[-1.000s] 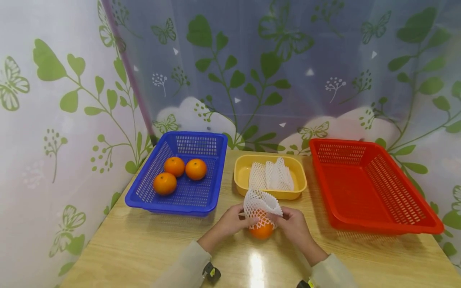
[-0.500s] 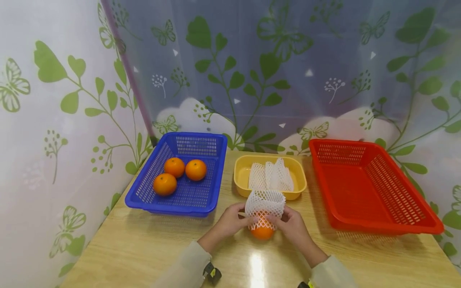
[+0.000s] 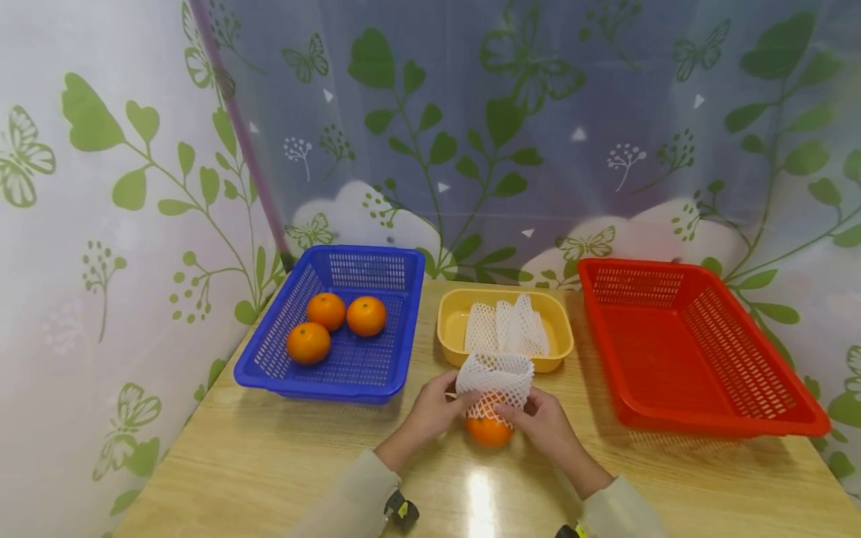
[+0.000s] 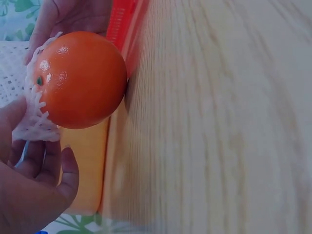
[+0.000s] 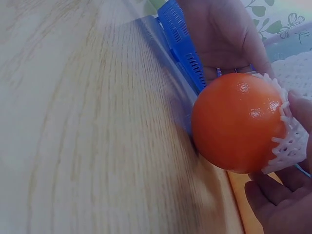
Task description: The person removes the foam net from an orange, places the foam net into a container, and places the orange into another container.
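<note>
An orange [image 3: 489, 433] sits on the wooden table, its far part inside a white foam fruit net [image 3: 496, 373]. My left hand [image 3: 433, 411] pinches the net's left edge, thumb on top and fingers underneath. On the opposite side my right hand [image 3: 545, 422] pinches the net's right edge with its thumb over the mesh. In the left wrist view the orange [image 4: 83, 80] shows its small green stem mark just at the net's frayed edge. The right wrist view shows the orange's bare side [image 5: 239, 124] close to the tabletop.
A yellow tray [image 3: 447, 329] with several folded foam nets [image 3: 509, 329] stands just behind the hands. Back left is a blue basket [image 3: 397, 373] holding three oranges [image 3: 309, 344]. A red basket [image 3: 673, 373] stands at the right. Patterned curtains [image 3: 430, 134] border the table.
The net's far end, tilted and folded over a second ago, now stands rounder and wider over the orange. My left hand has shifted slightly up and to the right; the baskets are unmoved.
</note>
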Motion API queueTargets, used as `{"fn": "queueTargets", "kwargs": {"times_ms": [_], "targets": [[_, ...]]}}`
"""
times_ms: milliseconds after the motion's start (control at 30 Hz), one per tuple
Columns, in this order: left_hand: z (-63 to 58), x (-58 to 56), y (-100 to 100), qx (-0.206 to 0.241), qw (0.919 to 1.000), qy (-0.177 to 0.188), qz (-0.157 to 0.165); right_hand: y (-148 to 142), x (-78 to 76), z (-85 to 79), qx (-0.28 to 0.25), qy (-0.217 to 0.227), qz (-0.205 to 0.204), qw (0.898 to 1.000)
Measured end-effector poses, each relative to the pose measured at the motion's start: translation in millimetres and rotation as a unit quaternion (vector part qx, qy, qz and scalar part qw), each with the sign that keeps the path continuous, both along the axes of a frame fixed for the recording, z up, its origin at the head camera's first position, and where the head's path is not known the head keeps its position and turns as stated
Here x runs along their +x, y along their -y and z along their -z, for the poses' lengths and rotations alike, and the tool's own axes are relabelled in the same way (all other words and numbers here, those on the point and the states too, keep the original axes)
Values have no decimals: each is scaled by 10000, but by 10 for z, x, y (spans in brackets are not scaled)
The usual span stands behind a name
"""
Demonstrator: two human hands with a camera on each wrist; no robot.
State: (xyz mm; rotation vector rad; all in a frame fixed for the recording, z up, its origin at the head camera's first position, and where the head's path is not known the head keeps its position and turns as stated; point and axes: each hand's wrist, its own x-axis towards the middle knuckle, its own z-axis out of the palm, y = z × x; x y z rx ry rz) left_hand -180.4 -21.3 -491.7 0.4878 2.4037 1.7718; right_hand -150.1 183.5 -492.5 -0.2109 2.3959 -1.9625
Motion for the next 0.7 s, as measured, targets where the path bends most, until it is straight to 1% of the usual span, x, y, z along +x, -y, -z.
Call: {"fn": "queueTargets", "kwargs": {"times_ms": [200,300,400,500,567,700], "targets": [[-16,1,11,25,9993,340,126,-17,-4,14,147,35,29,9999],[-6,3,23,87,9989,317,349,-18,-3,18,237,32,103,9997],[9,3,32,79,9976,345,591,-8,0,3,318,72,324,9989],[25,1,26,-70,9964,393,753,7,2,-24,434,105,598,9972],[30,5,18,-101,9958,416,808,13,0,-35,474,109,732,9961],[28,20,1,-107,9957,424,816,22,-15,-59,490,18,959,9942]]}}
